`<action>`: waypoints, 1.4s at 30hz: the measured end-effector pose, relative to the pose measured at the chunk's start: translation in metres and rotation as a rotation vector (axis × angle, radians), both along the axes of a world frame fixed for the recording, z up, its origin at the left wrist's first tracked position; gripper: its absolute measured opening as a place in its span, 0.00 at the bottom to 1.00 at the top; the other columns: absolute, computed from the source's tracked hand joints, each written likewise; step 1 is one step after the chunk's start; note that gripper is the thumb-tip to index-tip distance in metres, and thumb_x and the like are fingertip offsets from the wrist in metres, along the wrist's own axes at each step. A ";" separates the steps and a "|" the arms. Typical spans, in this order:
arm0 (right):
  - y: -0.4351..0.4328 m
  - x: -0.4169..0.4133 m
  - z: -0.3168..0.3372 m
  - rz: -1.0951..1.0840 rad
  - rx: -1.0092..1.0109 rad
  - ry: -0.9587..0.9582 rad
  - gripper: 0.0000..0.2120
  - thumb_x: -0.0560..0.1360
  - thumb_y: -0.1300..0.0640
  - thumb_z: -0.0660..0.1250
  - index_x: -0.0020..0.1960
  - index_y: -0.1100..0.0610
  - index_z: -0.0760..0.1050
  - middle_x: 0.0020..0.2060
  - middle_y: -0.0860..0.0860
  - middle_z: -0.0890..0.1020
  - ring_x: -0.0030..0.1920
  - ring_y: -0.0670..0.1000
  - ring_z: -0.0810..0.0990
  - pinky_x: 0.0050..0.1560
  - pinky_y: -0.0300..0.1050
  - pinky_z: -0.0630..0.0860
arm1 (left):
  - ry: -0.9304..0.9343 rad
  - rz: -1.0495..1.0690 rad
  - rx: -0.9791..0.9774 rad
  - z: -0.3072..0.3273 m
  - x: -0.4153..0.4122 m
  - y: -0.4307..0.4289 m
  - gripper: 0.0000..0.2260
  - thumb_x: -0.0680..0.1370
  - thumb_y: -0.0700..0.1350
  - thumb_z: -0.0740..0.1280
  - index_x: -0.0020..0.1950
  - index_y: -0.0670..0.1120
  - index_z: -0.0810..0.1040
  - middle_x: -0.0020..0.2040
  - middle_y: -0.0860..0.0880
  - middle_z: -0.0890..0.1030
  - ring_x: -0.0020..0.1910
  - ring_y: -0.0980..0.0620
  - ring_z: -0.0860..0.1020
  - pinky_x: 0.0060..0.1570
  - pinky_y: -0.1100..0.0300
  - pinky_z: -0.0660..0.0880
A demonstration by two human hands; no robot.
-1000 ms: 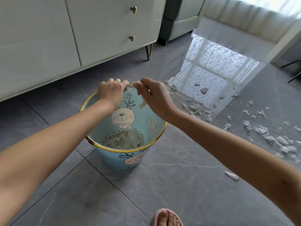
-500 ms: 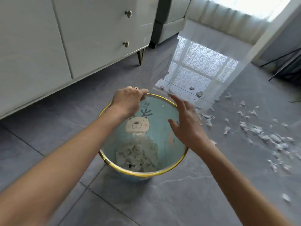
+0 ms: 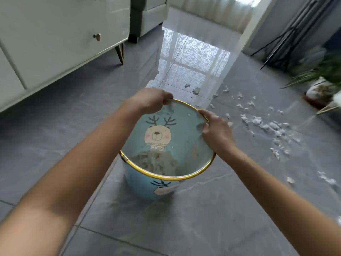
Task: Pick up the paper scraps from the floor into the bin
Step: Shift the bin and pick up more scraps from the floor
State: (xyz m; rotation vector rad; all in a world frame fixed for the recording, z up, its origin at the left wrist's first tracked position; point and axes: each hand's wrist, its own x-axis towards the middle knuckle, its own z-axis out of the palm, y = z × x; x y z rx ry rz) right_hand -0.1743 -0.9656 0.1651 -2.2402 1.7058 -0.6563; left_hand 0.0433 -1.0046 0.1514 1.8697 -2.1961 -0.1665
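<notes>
A light blue bin (image 3: 140, 183) with a gold rim and a deer drawing stands on the grey tile floor in the middle. A heap of paper scraps (image 3: 155, 161) lies in its bottom. My left hand (image 3: 151, 100) grips the far rim. My right hand (image 3: 215, 130) is closed on the rim at the right side. Several white paper scraps (image 3: 265, 126) lie scattered on the floor to the right of the bin, more near the bright patch (image 3: 195, 90) beyond it.
A white cabinet (image 3: 55, 43) on slim legs stands at the left. A dark sofa base (image 3: 140, 19) is behind it. A potted plant (image 3: 321, 84) sits at the right edge, with dark stand legs (image 3: 276, 47) behind.
My right hand dropped its scrap and moved from above the bin to grip the right rim. The view has tilted, and the bin looks tipped toward me.
</notes>
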 end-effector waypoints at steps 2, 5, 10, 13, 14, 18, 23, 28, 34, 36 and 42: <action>-0.001 -0.001 -0.003 0.011 -0.011 -0.054 0.24 0.74 0.65 0.58 0.67 0.49 0.71 0.62 0.51 0.78 0.61 0.52 0.75 0.54 0.38 0.69 | -0.065 0.029 -0.048 -0.001 -0.002 0.003 0.11 0.81 0.46 0.56 0.60 0.53 0.74 0.57 0.47 0.79 0.53 0.43 0.76 0.44 0.55 0.71; -0.004 -0.009 -0.003 0.020 0.036 -0.079 0.24 0.74 0.64 0.57 0.67 0.49 0.71 0.61 0.51 0.79 0.58 0.52 0.77 0.48 0.35 0.68 | -0.086 0.089 -0.061 0.006 -0.011 0.015 0.12 0.81 0.48 0.56 0.62 0.53 0.74 0.60 0.47 0.78 0.55 0.43 0.76 0.44 0.56 0.69; 0.002 -0.062 0.018 0.080 0.096 -0.081 0.23 0.74 0.65 0.57 0.67 0.49 0.71 0.61 0.51 0.79 0.59 0.53 0.77 0.51 0.37 0.69 | -0.113 0.061 -0.118 0.026 -0.063 0.030 0.13 0.81 0.50 0.56 0.63 0.54 0.74 0.59 0.44 0.79 0.53 0.40 0.77 0.44 0.54 0.70; 0.000 -0.139 0.029 0.186 0.255 -0.178 0.19 0.77 0.62 0.59 0.66 0.49 0.72 0.55 0.52 0.81 0.47 0.50 0.80 0.43 0.38 0.76 | -0.067 0.074 -0.091 0.025 -0.129 0.034 0.15 0.81 0.51 0.56 0.66 0.55 0.73 0.62 0.42 0.77 0.56 0.38 0.76 0.48 0.52 0.70; -0.002 -0.156 0.029 0.229 0.353 -0.290 0.17 0.78 0.60 0.60 0.66 0.51 0.72 0.51 0.53 0.82 0.41 0.49 0.80 0.37 0.39 0.79 | -0.056 0.078 -0.086 0.023 -0.141 0.036 0.15 0.81 0.51 0.56 0.67 0.55 0.72 0.63 0.41 0.76 0.57 0.37 0.75 0.49 0.51 0.70; -0.008 -0.259 -0.018 0.019 0.482 -0.686 0.13 0.81 0.56 0.53 0.58 0.57 0.74 0.41 0.53 0.81 0.37 0.50 0.80 0.36 0.44 0.78 | -0.063 0.049 -0.116 0.013 -0.203 0.038 0.14 0.81 0.47 0.59 0.66 0.53 0.74 0.63 0.40 0.76 0.56 0.36 0.76 0.50 0.49 0.71; 0.034 -0.372 -0.154 -0.601 0.281 -0.127 0.24 0.78 0.50 0.60 0.71 0.59 0.64 0.69 0.60 0.69 0.70 0.59 0.65 0.70 0.52 0.60 | -0.072 -0.007 -0.215 0.006 -0.232 0.045 0.12 0.79 0.42 0.62 0.61 0.48 0.79 0.53 0.36 0.81 0.45 0.33 0.79 0.44 0.46 0.73; 0.107 -0.384 -0.226 -0.479 0.355 0.245 0.41 0.69 0.32 0.44 0.76 0.51 0.48 0.76 0.61 0.49 0.76 0.60 0.47 0.71 0.51 0.36 | -0.113 -0.009 -0.342 -0.001 -0.237 0.046 0.08 0.76 0.36 0.65 0.53 0.42 0.81 0.46 0.33 0.82 0.39 0.32 0.79 0.41 0.47 0.73; 0.028 -0.355 -0.224 -0.342 0.302 0.228 0.42 0.64 0.37 0.30 0.77 0.50 0.45 0.77 0.54 0.48 0.76 0.52 0.47 0.74 0.51 0.39 | -0.172 0.072 -0.372 -0.008 -0.237 0.041 0.08 0.78 0.41 0.63 0.55 0.46 0.79 0.46 0.36 0.81 0.40 0.34 0.79 0.36 0.48 0.73; 0.003 -0.336 -0.223 -0.364 0.302 0.198 0.35 0.71 0.39 0.36 0.77 0.50 0.45 0.77 0.52 0.48 0.76 0.51 0.47 0.74 0.53 0.39 | -0.187 0.099 -0.402 -0.011 -0.240 0.046 0.09 0.78 0.42 0.63 0.56 0.48 0.79 0.48 0.38 0.82 0.43 0.35 0.79 0.35 0.49 0.73; -0.048 -0.313 -0.225 0.053 0.202 0.210 0.28 0.79 0.53 0.53 0.76 0.46 0.47 0.77 0.46 0.49 0.76 0.47 0.49 0.74 0.54 0.41 | -0.251 0.123 -0.431 -0.018 -0.236 0.040 0.13 0.78 0.47 0.58 0.60 0.50 0.77 0.49 0.39 0.82 0.43 0.35 0.80 0.36 0.47 0.75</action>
